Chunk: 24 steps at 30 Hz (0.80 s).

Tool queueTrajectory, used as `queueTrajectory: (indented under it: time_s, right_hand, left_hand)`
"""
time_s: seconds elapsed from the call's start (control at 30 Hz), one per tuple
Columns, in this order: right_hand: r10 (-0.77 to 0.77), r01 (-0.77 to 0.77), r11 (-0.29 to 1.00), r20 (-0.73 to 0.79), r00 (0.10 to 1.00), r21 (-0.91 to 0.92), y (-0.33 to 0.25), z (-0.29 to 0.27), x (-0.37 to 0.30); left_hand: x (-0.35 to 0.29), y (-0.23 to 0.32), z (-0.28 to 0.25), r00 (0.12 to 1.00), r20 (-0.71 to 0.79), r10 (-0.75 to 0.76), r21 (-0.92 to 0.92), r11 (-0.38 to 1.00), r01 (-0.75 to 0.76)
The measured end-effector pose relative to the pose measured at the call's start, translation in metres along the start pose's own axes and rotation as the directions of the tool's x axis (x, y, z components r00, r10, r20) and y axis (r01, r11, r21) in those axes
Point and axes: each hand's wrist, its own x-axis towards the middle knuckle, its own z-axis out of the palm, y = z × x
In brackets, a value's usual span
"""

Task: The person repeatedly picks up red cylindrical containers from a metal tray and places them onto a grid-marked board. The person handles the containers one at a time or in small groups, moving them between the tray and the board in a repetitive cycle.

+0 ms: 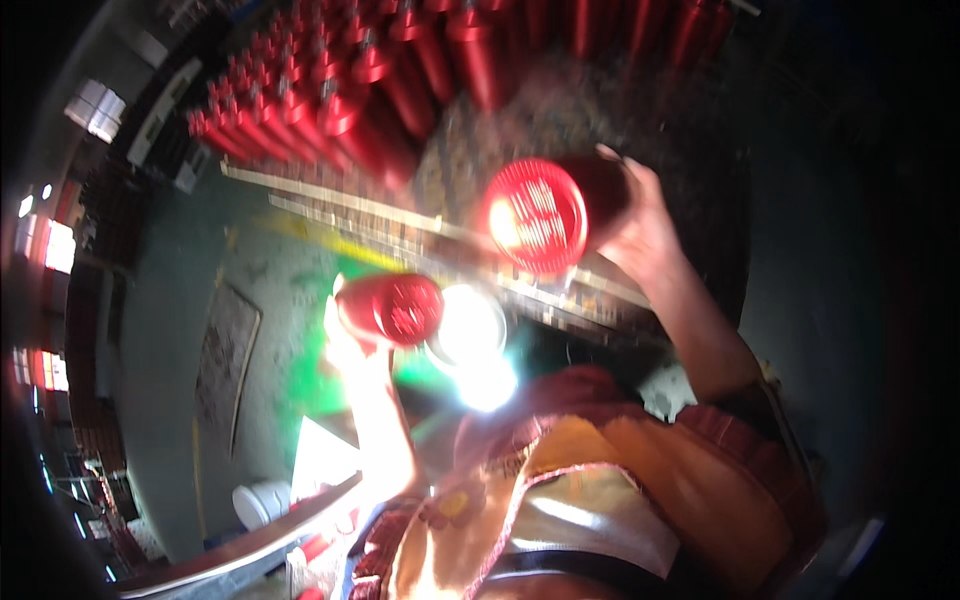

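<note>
My right hand point(642, 228) is wrapped round a glossy red metal cylinder point(538, 216), held tilted over the dark tabletop. Its round ridged end, with pale printed lines, faces me. Lower and to the left, my left hand point(345, 338) grips a second red cylinder point(385, 308), whose marked round end points right toward a glaring lamp point(470, 325). Glare washes out much of that hand and forearm. Beyond both hands, several red cylinders point(370, 120) with narrow necks stand upright in close rows.
The dark worktable point(560, 120) has pale strips point(340, 203) along its near edge. A flat board point(228, 350) lies on the green floor at left. Near my left elbow are a white bucket point(262, 505) and a metal rail point(240, 545). Shelving lines the far left.
</note>
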Motion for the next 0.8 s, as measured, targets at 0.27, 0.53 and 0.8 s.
queueTrajectory:
  time_s: [0.27,0.53,0.8]
  right_hand:
    - [0.341,-0.357,0.93,0.153,0.928,0.09,0.171,0.058,0.043]
    - [0.456,-0.526,0.835,0.333,0.825,0.16,0.231,0.064,0.074]
    - [0.773,-0.848,0.341,0.391,0.499,0.406,0.254,0.004,0.086]
  left_hand:
    - [0.048,-0.083,-0.118,0.76,0.315,-0.568,-0.798,0.275,0.536]
    - [0.069,-0.089,-0.139,0.813,0.439,-0.383,-0.787,0.273,0.554]
    - [-0.02,-0.084,-0.119,0.81,0.585,0.04,-0.777,0.315,0.545]
